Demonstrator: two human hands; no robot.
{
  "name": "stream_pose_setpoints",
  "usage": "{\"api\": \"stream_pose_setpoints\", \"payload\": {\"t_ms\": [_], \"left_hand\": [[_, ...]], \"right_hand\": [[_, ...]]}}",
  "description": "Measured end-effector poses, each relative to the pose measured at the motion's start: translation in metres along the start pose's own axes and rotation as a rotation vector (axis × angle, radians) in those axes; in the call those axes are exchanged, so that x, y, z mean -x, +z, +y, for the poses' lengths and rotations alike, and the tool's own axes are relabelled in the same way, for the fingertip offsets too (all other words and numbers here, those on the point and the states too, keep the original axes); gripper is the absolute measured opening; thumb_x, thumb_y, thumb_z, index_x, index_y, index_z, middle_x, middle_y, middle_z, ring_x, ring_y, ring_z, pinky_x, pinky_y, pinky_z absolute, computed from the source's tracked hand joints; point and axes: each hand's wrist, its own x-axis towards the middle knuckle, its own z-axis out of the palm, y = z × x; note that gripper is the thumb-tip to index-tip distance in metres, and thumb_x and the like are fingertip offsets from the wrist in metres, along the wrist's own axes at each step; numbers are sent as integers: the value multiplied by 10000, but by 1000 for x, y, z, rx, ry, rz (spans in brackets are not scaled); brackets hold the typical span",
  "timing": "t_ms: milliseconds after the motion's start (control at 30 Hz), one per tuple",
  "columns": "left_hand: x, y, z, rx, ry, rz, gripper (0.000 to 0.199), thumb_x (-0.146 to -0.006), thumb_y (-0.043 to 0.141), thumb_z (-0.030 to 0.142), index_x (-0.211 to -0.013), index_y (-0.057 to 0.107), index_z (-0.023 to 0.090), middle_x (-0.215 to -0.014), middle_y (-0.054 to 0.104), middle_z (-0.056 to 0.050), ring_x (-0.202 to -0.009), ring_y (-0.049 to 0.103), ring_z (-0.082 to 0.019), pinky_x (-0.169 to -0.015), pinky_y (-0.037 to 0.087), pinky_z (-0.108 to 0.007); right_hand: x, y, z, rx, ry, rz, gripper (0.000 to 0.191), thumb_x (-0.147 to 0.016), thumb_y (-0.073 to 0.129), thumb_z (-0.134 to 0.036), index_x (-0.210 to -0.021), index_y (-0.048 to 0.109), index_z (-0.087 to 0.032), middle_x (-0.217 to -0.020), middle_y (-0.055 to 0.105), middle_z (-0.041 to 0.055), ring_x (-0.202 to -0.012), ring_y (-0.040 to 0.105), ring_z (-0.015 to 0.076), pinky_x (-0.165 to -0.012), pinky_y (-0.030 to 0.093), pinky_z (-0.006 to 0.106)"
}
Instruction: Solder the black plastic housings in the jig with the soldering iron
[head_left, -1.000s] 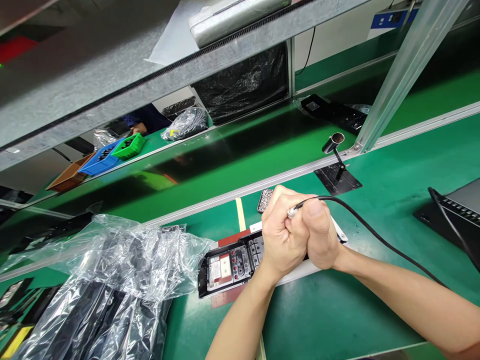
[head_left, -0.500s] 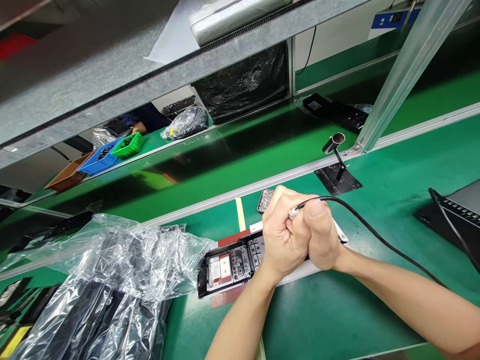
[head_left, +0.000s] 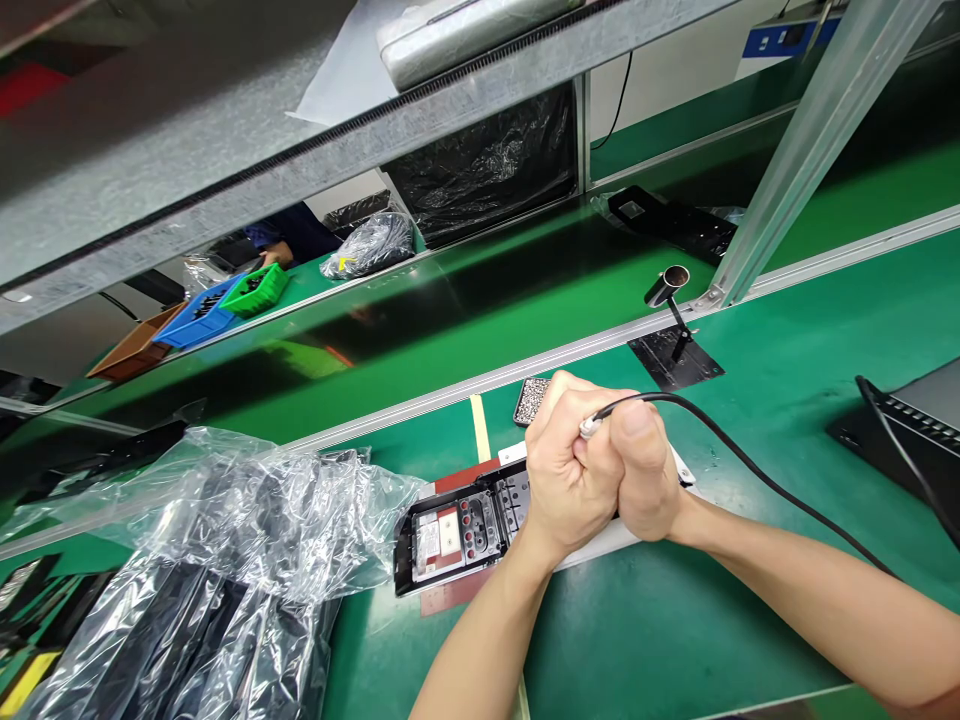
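Note:
My left hand [head_left: 566, 475] is wrapped round a corded electric screwdriver [head_left: 589, 427]. Only its pale cable end shows; the body and tip are hidden by my fingers. My right hand [head_left: 646, 470] is closed against the left one around the same tool. From the top of the grip a black cable [head_left: 720, 435] runs off to the lower right. Beneath both hands lies a long black plastic housing [head_left: 487, 525] with round holes and a pale label, on a white and reddish-brown fixture [head_left: 457, 597]. My hands cover its right part.
Plastic-bagged black parts [head_left: 247, 540] lie at left. A small tray of screws [head_left: 531, 400] and a metal cup holder [head_left: 667, 287] stand behind my hands. Beyond runs a green conveyor [head_left: 465, 300], with colored bins [head_left: 202, 312] and another person's hand [head_left: 277, 254] past it. A metal shelf [head_left: 225, 225] overhangs.

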Motion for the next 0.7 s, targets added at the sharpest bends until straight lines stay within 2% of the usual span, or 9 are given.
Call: {"api": "stream_pose_setpoints", "payload": {"t_ms": [333,700], "left_hand": [[0,0,0,-41,13,4,313,-1078,507,430,-927,684,221,-847,668,-36,-787,628,-169,-701,527,-294],[0,-2,2,-24,-12,-13,292,-1078,513,406,-966,704,217,-858,698,-34,-807,636,-168,-730,523,-292]], "right_hand": [[-1,0,-1,25,0,7,576,-1057,379,-592,-616,420,-224,-588,429,-15,-533,391,152,-548,391,336],[-2,0,-2,47,-27,-16,573,-1073,348,-564,-612,399,-228,-616,454,-5,-573,425,169,-602,421,358]]}}
